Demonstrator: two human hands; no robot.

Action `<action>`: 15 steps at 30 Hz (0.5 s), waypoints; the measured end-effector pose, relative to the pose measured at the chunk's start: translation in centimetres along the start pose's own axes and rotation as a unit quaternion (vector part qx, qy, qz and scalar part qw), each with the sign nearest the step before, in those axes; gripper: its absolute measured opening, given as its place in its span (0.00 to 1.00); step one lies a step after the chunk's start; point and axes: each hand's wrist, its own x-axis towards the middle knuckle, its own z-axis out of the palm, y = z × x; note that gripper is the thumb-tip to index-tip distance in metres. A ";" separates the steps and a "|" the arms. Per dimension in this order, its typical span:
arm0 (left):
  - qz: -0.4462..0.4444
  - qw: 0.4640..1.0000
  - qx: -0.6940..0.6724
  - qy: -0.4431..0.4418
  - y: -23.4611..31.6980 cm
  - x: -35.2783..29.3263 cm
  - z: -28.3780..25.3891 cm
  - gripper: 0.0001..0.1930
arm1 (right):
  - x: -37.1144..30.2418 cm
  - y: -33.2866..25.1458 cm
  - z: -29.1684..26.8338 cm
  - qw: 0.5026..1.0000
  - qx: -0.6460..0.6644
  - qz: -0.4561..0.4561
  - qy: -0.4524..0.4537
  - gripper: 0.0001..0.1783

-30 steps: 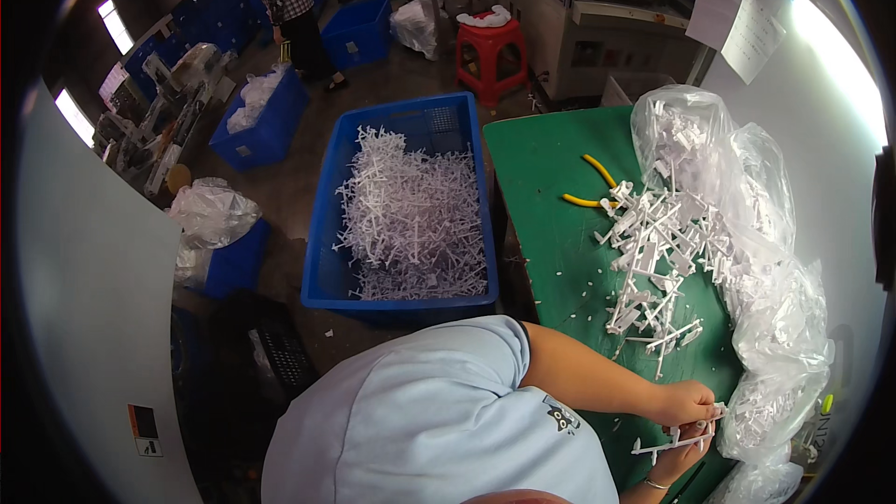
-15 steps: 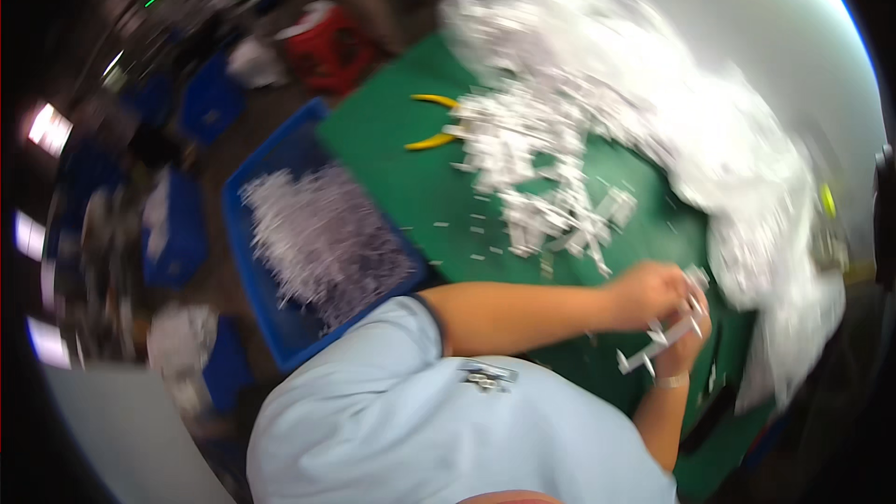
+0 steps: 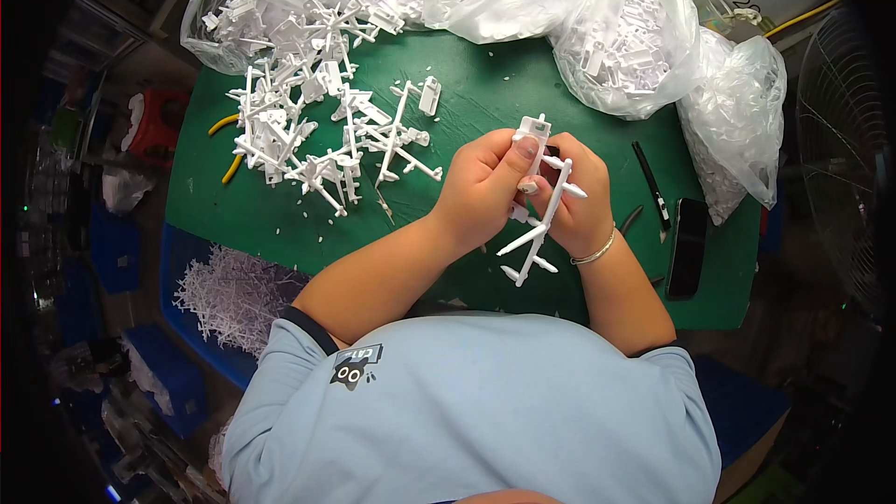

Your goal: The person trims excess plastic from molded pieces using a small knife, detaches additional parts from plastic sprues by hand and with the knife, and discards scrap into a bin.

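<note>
Both hands meet over the green table and grip one white plastic sprue (image 3: 535, 245), a stem with short side branches. My left hand (image 3: 478, 189) is closed, its thumb pressing on a flat rectangular piece at the sprue's upper end. Close against it, my right hand (image 3: 581, 201) is closed around the same sprue, some of its fingers hidden behind the plastic. The branched lower end points down toward my body. Left of my hands lies a loose pile of similar white plastic pieces (image 3: 322, 84), and yellow-handled pliers (image 3: 227, 121) stick out from under its left side.
Clear plastic bags (image 3: 644, 47) full of white pieces line the table's far edge. A black phone (image 3: 688, 247) and a black pen-like tool (image 3: 651, 185) lie to the right. At lower left, a blue bin (image 3: 175, 266) holds thin white scraps. A fan (image 3: 845, 145) stands far right.
The view has swung, so the table now sits squarely ahead and the blue bin lies lower left. Both hands still hold a white sprue, now in front of my chest.
</note>
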 end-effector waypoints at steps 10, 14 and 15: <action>0.008 0.998 -0.067 -0.007 -0.7 -0.3 0.0 0.15 | -0.1 -0.6 1.1 1.000 0.027 0.002 0.000 0.25; 0.019 0.997 -0.065 -0.026 -1.1 -0.4 -0.6 0.16 | -0.4 -0.5 1.2 1.000 0.027 0.012 -0.009 0.25; 0.022 0.997 -0.073 -0.018 -1.3 -0.4 -0.5 0.16 | -0.4 -0.6 1.2 1.000 0.024 0.010 -0.009 0.25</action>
